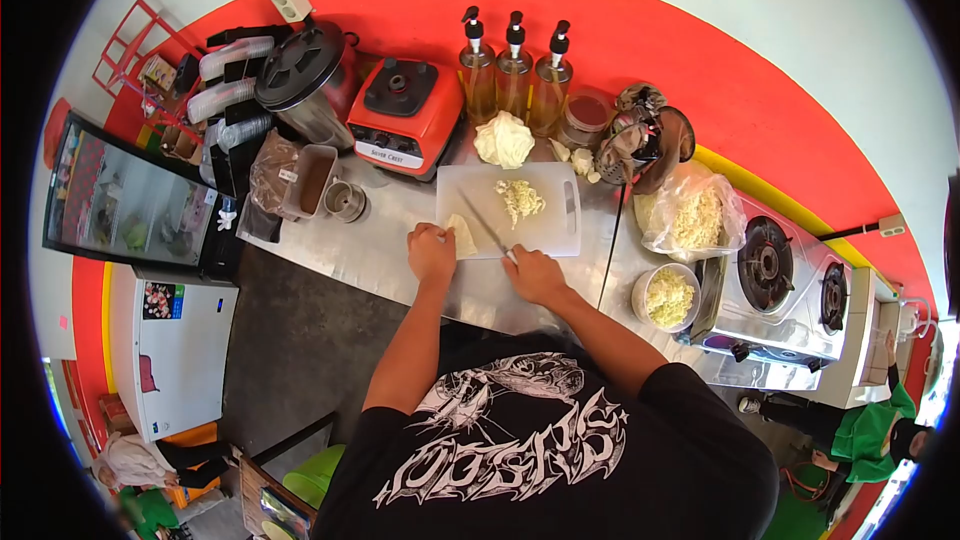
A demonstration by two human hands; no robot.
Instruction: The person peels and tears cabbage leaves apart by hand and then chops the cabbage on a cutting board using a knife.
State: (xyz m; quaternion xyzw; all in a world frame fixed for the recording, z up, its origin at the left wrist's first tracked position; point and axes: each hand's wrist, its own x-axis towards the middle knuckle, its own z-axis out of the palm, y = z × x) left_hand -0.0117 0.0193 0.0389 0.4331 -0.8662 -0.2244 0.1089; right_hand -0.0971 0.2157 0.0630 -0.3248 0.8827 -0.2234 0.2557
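My right hand [534,274] is closed round the handle of a kitchen knife [483,221], whose blade slants up and left across a white cutting board [545,237]. At the board's lower left corner, the curled fingers of my left hand [431,252] grip a pale cabbage piece [462,235]. A small heap of chopped cabbage [520,200] lies on the board, right of the blade. Just behind the board sits a larger cut cabbage [503,140], with a few loose cabbage scraps [582,162] to its right.
Behind the board stand a red blender base [405,110] and three pump bottles [514,70]. To the right are a plastic bag of shredded cabbage [697,220], a bowl of shredded cabbage [668,298] and a gas stove [780,290]. A metal cup [345,200] stands left.
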